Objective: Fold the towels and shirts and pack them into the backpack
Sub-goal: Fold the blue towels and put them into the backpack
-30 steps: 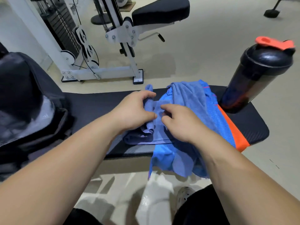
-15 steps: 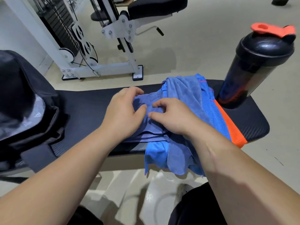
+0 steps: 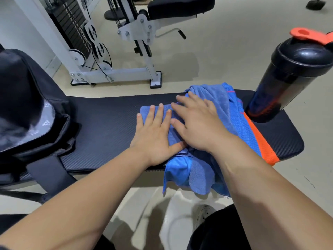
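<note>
On counter [image 3: 108,123]: one folded towel [image 3: 144,112] under flat, spread left hand [image 3: 155,136] and right hand [image 3: 196,125]; one loose towel [image 3: 212,97], one shirt [image 3: 251,135], one backpack [image 3: 27,105].

Your single view rides on your head, looking forward and down over the near edge of the surface [image 3: 108,123], close above your left hand [image 3: 155,136] and right hand [image 3: 200,127]; its wide lens seems to bow the far edge.

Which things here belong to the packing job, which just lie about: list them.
Job: folded towel under left hand and right hand, loose towel, blue shirt, backpack.
Lying about: shaker bottle, weight machine.
</note>
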A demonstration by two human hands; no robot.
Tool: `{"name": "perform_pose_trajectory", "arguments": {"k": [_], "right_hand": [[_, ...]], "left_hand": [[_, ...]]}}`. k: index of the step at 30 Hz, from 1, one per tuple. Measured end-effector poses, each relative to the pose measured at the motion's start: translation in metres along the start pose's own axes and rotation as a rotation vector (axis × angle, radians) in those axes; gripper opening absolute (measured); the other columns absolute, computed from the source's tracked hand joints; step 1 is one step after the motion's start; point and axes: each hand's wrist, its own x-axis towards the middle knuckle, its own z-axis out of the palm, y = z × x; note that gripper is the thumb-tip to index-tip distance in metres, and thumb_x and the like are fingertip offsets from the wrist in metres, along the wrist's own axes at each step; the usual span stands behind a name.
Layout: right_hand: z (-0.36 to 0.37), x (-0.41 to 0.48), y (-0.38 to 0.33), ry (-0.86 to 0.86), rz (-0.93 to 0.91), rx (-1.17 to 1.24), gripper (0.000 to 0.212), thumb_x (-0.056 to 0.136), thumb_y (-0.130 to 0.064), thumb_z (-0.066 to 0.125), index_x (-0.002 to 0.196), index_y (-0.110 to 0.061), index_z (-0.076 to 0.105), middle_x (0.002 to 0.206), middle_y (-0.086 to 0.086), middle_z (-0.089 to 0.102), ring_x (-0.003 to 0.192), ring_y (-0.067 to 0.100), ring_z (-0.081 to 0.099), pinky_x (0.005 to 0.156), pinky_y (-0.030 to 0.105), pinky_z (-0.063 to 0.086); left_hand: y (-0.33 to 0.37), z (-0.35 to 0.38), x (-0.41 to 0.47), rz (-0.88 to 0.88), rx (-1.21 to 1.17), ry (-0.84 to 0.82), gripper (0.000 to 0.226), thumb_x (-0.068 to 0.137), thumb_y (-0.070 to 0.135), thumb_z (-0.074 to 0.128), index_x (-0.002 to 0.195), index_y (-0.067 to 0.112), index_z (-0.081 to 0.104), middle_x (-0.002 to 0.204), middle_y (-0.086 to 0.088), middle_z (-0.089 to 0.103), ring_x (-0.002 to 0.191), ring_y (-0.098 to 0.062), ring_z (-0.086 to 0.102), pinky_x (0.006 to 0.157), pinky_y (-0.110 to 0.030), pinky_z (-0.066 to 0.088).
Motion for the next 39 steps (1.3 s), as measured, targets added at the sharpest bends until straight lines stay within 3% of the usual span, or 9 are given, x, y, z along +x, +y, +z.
{"name": "perform_pose_trajectory", "arguments": {"k": [3,9,13,18,22,27,31,35,39], "right_hand": [[0.010,0.005,0.005,-0.241,0.035,-0.138,0.058,0.104,-0.050,0.031,0.158,-0.032,0.022,0.168,-0.010,0.003,0.154,0.027,-0.014,0.117,0.064,-0.014],[0.010,0.011,0.009,-0.146,0.006,-0.098,0.051,0.099,-0.060,0.038,0.148,-0.048,0.037,0.168,-0.003,0.009,0.154,0.030,-0.013,0.118,0.061,-0.015],[0.017,0.017,0.008,-0.135,-0.008,-0.091,0.049,0.098,-0.061,0.041,0.145,-0.051,0.040,0.167,0.005,0.013,0.154,0.031,-0.012,0.120,0.058,-0.014],[0.019,0.019,0.005,-0.090,-0.027,-0.063,0.048,0.096,-0.060,0.048,0.143,-0.049,0.046,0.159,0.003,0.029,0.154,0.030,-0.003,0.122,0.055,-0.011],[0.017,0.019,0.004,-0.060,-0.059,-0.068,0.050,0.095,-0.061,0.049,0.142,-0.046,0.048,0.154,0.001,0.035,0.155,0.026,-0.002,0.123,0.051,-0.011],[0.012,0.016,-0.008,-0.133,-0.091,-0.083,0.052,0.094,-0.066,0.043,0.141,-0.045,0.049,0.144,0.000,0.043,0.149,0.026,0.019,0.121,0.049,0.011],[0.001,0.001,-0.041,-0.171,-0.153,-0.174,0.046,0.094,-0.067,0.041,0.125,-0.040,0.060,0.113,-0.003,0.050,0.118,0.023,0.046,0.096,0.042,0.033],[-0.003,-0.012,-0.072,-0.253,-0.200,-0.181,0.046,0.092,-0.067,0.044,0.088,-0.024,0.060,0.088,-0.002,0.052,0.091,0.025,0.056,0.065,0.035,0.037],[-0.001,0.001,-0.075,-0.244,-0.136,-0.138,0.047,0.091,-0.065,0.049,0.080,-0.022,0.066,0.080,-0.002,0.062,0.085,0.024,0.057,0.061,0.034,0.039]], "left_hand": [[-0.006,-0.001,-0.005,0.049,0.007,0.009,0.113,0.074,0.091,0.014,0.161,0.020,-0.003,0.168,-0.005,-0.014,0.153,-0.026,-0.019,0.122,-0.059,-0.005],[-0.020,-0.005,-0.033,-0.263,-0.280,0.199,0.075,0.090,0.064,0.034,0.156,0.028,0.028,0.166,-0.015,0.013,0.151,-0.035,0.013,0.122,-0.050,0.012],[-0.034,-0.015,-0.042,-0.363,-0.448,0.161,0.070,0.080,0.058,0.067,0.143,0.042,0.041,0.135,-0.001,0.051,0.127,-0.029,0.040,0.108,-0.042,0.036],[-0.041,-0.026,-0.045,-0.356,-0.773,0.047,0.059,0.073,0.034,0.084,0.120,0.048,0.052,0.099,0.008,0.058,0.089,-0.015,0.058,0.078,-0.031,0.050],[-0.048,-0.027,-0.039,-0.379,-0.927,0.050,0.050,0.076,0.008,0.079,0.109,0.039,0.059,0.078,0.002,0.052,0.061,-0.014,0.047,0.060,-0.027,0.043],[-0.089,-0.048,-0.035,-0.269,-0.951,-0.037,0.051,0.075,-0.003,0.076,0.110,0.034,0.070,0.081,0.000,0.049,0.065,-0.013,0.044,0.068,-0.028,0.039],[-0.132,-0.071,-0.025,-0.165,-0.763,-0.146,0.058,0.078,-0.003,0.073,0.118,0.038,0.069,0.086,0.001,0.057,0.070,-0.015,0.049,0.070,-0.029,0.042],[-0.142,-0.066,-0.015,-0.238,-0.517,0.178,0.046,0.087,0.022,0.074,0.130,0.034,0.064,0.109,0.004,0.068,0.098,-0.014,0.064,0.089,-0.025,0.047],[-0.140,-0.045,-0.017,-0.101,-0.373,0.052,0.077,0.079,0.053,0.078,0.145,0.026,0.050,0.139,0.002,0.056,0.128,-0.016,0.051,0.109,-0.032,0.040]]}}
